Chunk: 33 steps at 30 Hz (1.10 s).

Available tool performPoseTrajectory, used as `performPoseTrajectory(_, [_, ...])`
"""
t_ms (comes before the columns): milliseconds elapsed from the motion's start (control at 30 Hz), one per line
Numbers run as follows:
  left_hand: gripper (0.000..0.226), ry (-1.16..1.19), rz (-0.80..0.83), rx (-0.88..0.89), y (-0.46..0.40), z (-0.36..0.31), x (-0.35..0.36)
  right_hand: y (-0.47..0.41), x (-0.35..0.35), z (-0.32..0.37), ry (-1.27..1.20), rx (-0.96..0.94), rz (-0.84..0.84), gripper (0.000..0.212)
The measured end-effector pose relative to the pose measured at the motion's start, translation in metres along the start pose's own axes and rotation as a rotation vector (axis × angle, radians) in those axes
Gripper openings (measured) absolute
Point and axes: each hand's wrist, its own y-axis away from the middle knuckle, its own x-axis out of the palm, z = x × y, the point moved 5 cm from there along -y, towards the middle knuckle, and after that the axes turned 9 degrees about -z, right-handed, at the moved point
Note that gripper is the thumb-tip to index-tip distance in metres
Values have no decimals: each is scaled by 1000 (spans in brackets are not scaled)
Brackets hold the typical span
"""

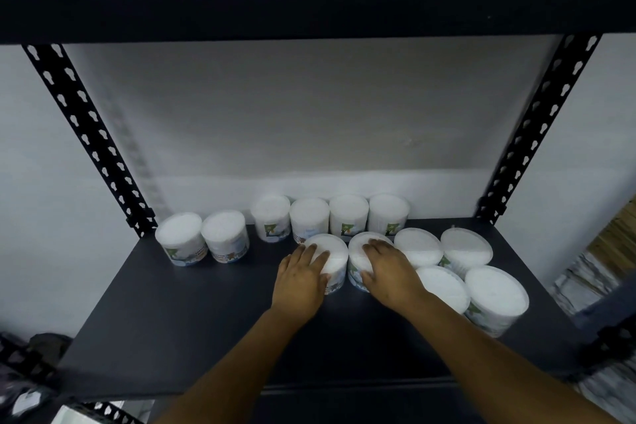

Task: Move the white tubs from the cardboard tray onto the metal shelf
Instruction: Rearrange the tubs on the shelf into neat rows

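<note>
Forearms are stretched in from the near edge over the bare front of the metal shelf [179,330], and two white tubs are being set down side by side in mid-shelf. The left hand [303,277] is laid over the lid and near side of the left tub [332,260], fingers spread and curled upon it; the right hand [387,272] is closed likewise on the right tub [358,251]. Both tubs appear to be resting on the shelf surface, just beside each other, so the step in hand is judged to be placement, with release not yet made.

To the right, four further tubs [464,249] are grouped two by two, the right hand's tub standing close against the nearest of them. Farther back, a row of four tubs [347,213] is ranged near the rear edge, and a pair of tubs [225,234] is stood apart at the left, by the perforated upright [86,134]. Beyond these only the pale wall [309,113] is seen.

The cardboard tray is not in view, so what remains to be moved cannot be told. The next move is judged to call for both grips to be loosened without the neighbouring tubs being knocked, and the hands drawn back toward the tray.

Labels with green and blue printing and an orange band are carried on the tub sides, but no writing can be read.
</note>
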Motion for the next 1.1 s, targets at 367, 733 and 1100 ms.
performPoseTrajectory(367, [57,56,-44,-1,0,1,-2,1,-3,3,-10,9,7,56])
performPoseTrajectory(733, [62,60,-66,48,-28,0,-8,-11,-13,1,-87,114,-127,71])
performPoseTrajectory(1100, [67,143,12,21,-79,-26,-6,-44,-27,-45,-58,267,-13,67])
